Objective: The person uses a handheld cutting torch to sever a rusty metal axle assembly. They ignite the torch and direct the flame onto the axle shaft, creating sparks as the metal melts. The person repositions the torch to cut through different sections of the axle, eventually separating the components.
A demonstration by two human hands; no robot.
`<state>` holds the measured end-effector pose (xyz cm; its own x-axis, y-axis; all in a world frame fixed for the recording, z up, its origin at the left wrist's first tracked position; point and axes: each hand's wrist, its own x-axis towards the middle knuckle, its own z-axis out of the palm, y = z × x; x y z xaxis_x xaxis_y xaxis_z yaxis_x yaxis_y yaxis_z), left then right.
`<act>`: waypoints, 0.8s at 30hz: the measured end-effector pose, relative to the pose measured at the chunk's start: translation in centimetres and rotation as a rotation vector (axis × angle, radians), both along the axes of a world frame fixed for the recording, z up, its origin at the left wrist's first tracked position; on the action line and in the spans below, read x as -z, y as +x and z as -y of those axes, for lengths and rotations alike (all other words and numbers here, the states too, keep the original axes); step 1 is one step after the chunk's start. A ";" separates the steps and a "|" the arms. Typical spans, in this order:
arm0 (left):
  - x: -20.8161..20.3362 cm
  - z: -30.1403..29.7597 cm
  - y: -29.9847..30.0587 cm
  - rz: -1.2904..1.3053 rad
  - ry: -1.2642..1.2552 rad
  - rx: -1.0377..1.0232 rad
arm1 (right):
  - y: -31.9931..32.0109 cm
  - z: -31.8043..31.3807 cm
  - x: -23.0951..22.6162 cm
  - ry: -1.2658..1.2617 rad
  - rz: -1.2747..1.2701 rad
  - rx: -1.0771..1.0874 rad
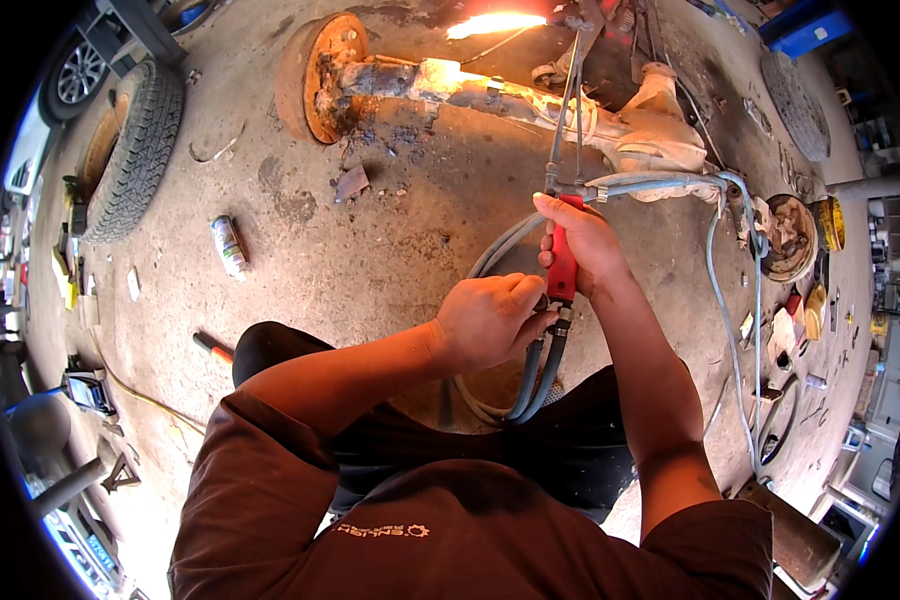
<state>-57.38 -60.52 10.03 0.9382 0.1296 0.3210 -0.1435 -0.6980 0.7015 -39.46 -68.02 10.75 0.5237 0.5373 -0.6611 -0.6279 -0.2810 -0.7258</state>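
My right hand (588,245) is wrapped round the red handle of a gas cutting torch (562,265), its thumb along the top. At the handle's lower end, my left hand (485,315) pinches a small valve knob beside the hose fittings; the fingers partly hide it. Thin metal tubes run up from the handle to the torch head, and a long bright orange flame (495,25) burns near it. Grey-blue hoses (542,380) leave the handle's base and loop round to the right. Beyond my hands lies a rusty vehicle axle (490,98) with a round brake drum (335,75) at its left end.
A tyre (138,150) stands at the left, near a spray can (228,247) lying on the concrete floor. An orange-and-black handled tool (213,347) is by my left knee. At the right are a round metal pan (790,238), loose hose and scattered parts.
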 end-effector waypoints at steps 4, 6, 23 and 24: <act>-0.9 -0.1 -0.2 -0.063 0.034 -0.024 | 0.1 -0.1 0.3 -0.014 0.037 -0.033; -0.9 -0.2 -0.2 -0.072 0.045 -0.014 | 0.1 -0.1 0.3 -0.019 0.060 -0.048; 0.0 -0.6 -0.2 -0.052 0.064 0.007 | -0.6 -0.8 -0.5 -0.003 0.036 0.000; 0.1 -0.5 -0.2 -0.052 0.050 0.004 | -0.6 -0.8 -0.4 -0.006 0.036 0.002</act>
